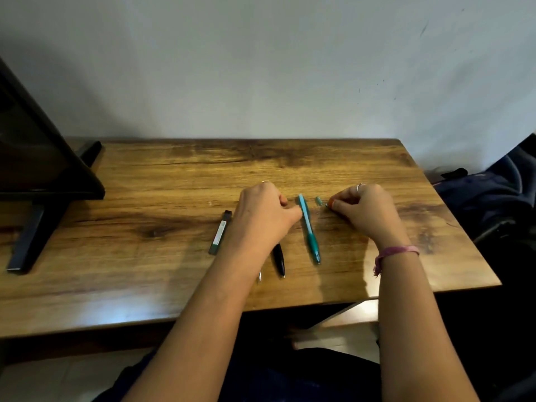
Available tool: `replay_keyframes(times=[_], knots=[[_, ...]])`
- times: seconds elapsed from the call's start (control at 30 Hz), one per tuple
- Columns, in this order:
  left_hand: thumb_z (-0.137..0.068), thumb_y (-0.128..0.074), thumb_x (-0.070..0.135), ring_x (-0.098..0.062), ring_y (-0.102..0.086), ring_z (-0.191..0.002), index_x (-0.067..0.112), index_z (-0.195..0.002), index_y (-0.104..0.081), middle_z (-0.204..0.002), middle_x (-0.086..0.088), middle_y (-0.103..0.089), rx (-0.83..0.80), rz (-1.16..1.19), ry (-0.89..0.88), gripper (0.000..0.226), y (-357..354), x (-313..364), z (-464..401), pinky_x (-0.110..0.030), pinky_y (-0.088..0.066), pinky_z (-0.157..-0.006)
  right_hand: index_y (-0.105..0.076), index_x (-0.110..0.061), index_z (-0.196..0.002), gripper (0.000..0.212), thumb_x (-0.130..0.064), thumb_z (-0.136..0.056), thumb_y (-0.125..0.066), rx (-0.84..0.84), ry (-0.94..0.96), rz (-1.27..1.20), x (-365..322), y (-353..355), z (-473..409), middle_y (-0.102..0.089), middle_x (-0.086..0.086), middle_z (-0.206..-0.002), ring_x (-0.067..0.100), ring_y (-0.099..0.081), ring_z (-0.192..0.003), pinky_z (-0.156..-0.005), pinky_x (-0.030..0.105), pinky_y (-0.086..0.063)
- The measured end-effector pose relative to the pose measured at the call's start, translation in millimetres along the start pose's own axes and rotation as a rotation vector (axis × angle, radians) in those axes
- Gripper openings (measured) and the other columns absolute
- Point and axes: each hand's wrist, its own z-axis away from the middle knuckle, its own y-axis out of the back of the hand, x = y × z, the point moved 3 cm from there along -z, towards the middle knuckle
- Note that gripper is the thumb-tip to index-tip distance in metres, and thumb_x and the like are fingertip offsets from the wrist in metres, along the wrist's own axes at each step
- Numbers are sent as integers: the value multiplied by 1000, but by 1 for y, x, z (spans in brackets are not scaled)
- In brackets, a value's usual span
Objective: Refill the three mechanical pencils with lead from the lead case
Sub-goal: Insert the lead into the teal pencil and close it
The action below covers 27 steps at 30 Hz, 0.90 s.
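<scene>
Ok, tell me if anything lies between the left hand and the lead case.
Nothing visible does. The lead case lies on the table just left of the left hand, with only bare wood between them. The black pencil and teal pencil lie on the hand's other side.

Table: you have a wooden table (174, 285) with a strong brown grain, its far edge against the wall.
Wall: a pale wall (261, 68) rises behind it, with a few small dark marks toward your right.
Monitor: a black monitor (34, 146) stands at your far left on an angled stand (27, 239).
Bag: dark blue fabric, perhaps a bag (487, 195), lies beyond the table's right edge.
</scene>
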Motion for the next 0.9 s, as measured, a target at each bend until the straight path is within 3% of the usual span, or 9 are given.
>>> replay_keyframes(times=[0.13, 0.23, 0.3, 0.4, 0.53, 0.67, 0.9], knots=[[-81, -70, 31, -2, -51, -65, 16, -79, -64, -82, 2, -65, -28, -39, 3, 17, -21, 7, -3, -21, -42, -51, -74, -22, -94, 8, -25, -86, -71, 0, 16, 47, -1, -4, -3, -56, -17, -73, -5, -49, -70, -55, 10, -34], [-81, -69, 34, -10, -58, -77, 11, -100, -64, -95, -2, -65, -49, -60, 11, 30, -36, 9, -5, -27, -52, -62, -75, -19, -95, 10, -23, -88, -70, 17, 52, 88, -2, -5, -3, -57, -11, -75, -4, -47, -67, -54, 10, -33], [-81, -68, 35, -19, -63, -84, 10, -100, -64, -94, -5, -65, -48, -73, 19, 31, -44, 10, -7, -35, -56, -69, -75, -16, -94, 10, -21, -89, -68, 29, 79, 96, -1, -4, -2, -57, -8, -75, -2, -48, -66, -52, 9, -30], [-82, -68, 38, -22, -63, -79, 8, -86, -63, -84, -7, -63, -37, -132, 13, 30, -50, 14, -7, -28, -43, -50, -71, -17, -90, 6, -18, -90, -65, 56, 80, 57, 1, -3, -1, -54, -11, -73, -1, -46, -66, -48, 5, -32], [-83, -70, 37, -21, -59, -84, 6, -96, -60, -91, -7, -57, -56, -191, 28, 35, -57, 16, -7, -29, -44, -62, -62, -21, -82, 9, -20, -90, -65, 110, 46, 15, 2, 1, -2, -49, -15, -68, 0, -46, -65, -45, 3, -32], [-83, -72, 31, -22, -62, -89, 6, -102, -62, -97, -8, -61, -74, -222, 65, 33, -58, 15, -9, -28, -45, -62, -62, -23, -81, 8, -22, -89, -66, 113, 36, 0, 2, 1, -1, -52, -16, -67, -6, -46, -63, -44, 4, -32], [-83, -71, 22, -19, -61, -81, 8, -101, -64, -95, -6, -60, -61, -149, 102, 23, -56, 12, -11, -22, -38, -48, -67, -20, -82, 4, -19, -85, -67, 178, 29, -82, -4, 8, -1, -58, -13, -69, -4, -52, -65, -47, 3, -34]])
